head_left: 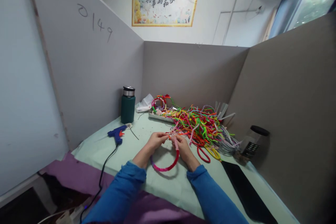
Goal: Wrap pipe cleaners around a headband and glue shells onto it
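Note:
Over the table's middle, both hands close on a hoop point(165, 169) wrapped in fuzzy pipe cleaner, purple at the left, red along the bottom and pale pink at the upper right. My left hand point(156, 140) pinches at the hoop's top, where a bit of orange-red shows between the fingertips. Gripping the pink stretch on the right side, my right hand point(183, 148) has its fingertips almost touching those of the left. The fingers hide the hoop's upper part. Just beyond the hands lies a large heap of coloured pipe cleaners point(202, 124).
Left on the table are a blue glue gun point(117, 133) with a trailing cord and a green bottle point(127, 106). A metal tray point(160, 117) holds small pieces. Red-handled scissors point(204, 154), a black flat object point(246, 190) and a dark-lidded jar point(253, 143) lie right. Grey partitions surround the table.

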The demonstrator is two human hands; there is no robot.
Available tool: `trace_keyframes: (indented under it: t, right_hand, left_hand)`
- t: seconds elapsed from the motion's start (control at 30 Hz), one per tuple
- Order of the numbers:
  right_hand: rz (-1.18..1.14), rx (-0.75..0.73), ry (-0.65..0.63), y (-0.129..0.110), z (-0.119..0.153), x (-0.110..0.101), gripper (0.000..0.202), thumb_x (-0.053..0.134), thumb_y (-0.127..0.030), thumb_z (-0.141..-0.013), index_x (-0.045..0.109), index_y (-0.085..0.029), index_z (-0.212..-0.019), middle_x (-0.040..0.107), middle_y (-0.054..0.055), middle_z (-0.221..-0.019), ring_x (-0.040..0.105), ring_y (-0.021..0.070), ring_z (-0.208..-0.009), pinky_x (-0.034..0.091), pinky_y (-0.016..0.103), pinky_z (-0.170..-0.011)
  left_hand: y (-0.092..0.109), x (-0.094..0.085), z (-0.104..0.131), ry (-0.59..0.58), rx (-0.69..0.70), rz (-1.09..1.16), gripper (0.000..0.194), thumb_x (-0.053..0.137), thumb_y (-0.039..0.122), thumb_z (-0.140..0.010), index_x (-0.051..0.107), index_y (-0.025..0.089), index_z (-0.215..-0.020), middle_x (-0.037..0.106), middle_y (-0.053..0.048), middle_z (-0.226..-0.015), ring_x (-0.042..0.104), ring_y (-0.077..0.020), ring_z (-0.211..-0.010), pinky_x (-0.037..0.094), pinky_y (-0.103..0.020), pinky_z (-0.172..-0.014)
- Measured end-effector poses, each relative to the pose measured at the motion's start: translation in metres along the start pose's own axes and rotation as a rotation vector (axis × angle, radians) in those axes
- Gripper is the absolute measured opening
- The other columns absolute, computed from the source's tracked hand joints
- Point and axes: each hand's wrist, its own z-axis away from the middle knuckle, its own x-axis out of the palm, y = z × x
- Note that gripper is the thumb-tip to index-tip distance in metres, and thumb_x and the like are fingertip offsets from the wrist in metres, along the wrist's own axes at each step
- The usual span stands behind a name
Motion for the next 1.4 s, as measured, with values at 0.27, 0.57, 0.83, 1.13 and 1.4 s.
trace_keyframes:
  t: [0.27,0.57,0.83,1.13,1.4]
  right_hand:
    - [-0.048,-0.092,0.023,0.003,-0.002,0.0,0.016,0.071,-0.034,-0.066,0.066,-0.021,-0.074,0.06,-0.001,-0.071,0.051,0.0148,-0.068,0.037,0.025,-0.06]
    - [-0.079,-0.056,0.022,0.001,-0.001,0.0,0.018,0.073,-0.034,-0.065,0.062,-0.022,-0.071,0.057,-0.002,-0.066,0.047,0.0134,-0.06,0.034,0.025,-0.054]
    - [-0.192,0.074,-0.119,-0.005,0.004,-0.002,0.019,0.071,-0.031,-0.066,0.06,-0.02,-0.076,0.052,-0.004,-0.062,0.041,0.009,-0.052,0.03,0.022,-0.048]
    - [-0.101,0.031,-0.068,0.0,0.001,-0.001,0.009,0.065,-0.026,-0.067,0.063,-0.02,-0.072,0.055,-0.003,-0.066,0.044,0.0098,-0.053,0.031,0.022,-0.048]
    - [-0.052,-0.043,0.008,0.001,0.0,-0.005,0.019,0.067,-0.033,-0.07,0.07,-0.021,-0.085,0.062,0.002,-0.075,0.053,0.0152,-0.067,0.04,0.025,-0.055]
  left_hand:
    - [0.004,-0.008,0.005,-0.125,-0.167,0.198,0.051,0.073,0.052,-0.058,0.065,0.012,-0.088,0.037,0.008,-0.052,0.019,-0.0016,-0.04,0.006,-0.024,-0.043]
    - [0.001,-0.011,0.007,-0.277,-0.216,0.219,0.049,0.074,0.049,-0.059,0.063,0.013,-0.089,0.036,0.008,-0.055,0.018,-0.0013,-0.04,0.005,-0.023,-0.043]
    - [0.003,-0.006,0.01,-0.285,-0.049,-0.052,0.042,0.064,0.05,-0.067,0.067,0.01,-0.081,0.042,0.006,-0.055,0.026,-0.0032,-0.043,0.014,-0.023,-0.044]
    - [-0.004,-0.003,0.003,-0.217,0.051,-0.196,0.035,0.063,0.045,-0.066,0.063,0.01,-0.062,0.04,0.005,-0.047,0.029,-0.0054,-0.044,0.019,-0.022,-0.045]
    - [0.0,-0.005,0.007,-0.206,-0.128,0.053,0.044,0.069,0.048,-0.063,0.067,0.01,-0.084,0.047,0.004,-0.057,0.025,-0.002,-0.039,0.011,-0.023,-0.041]
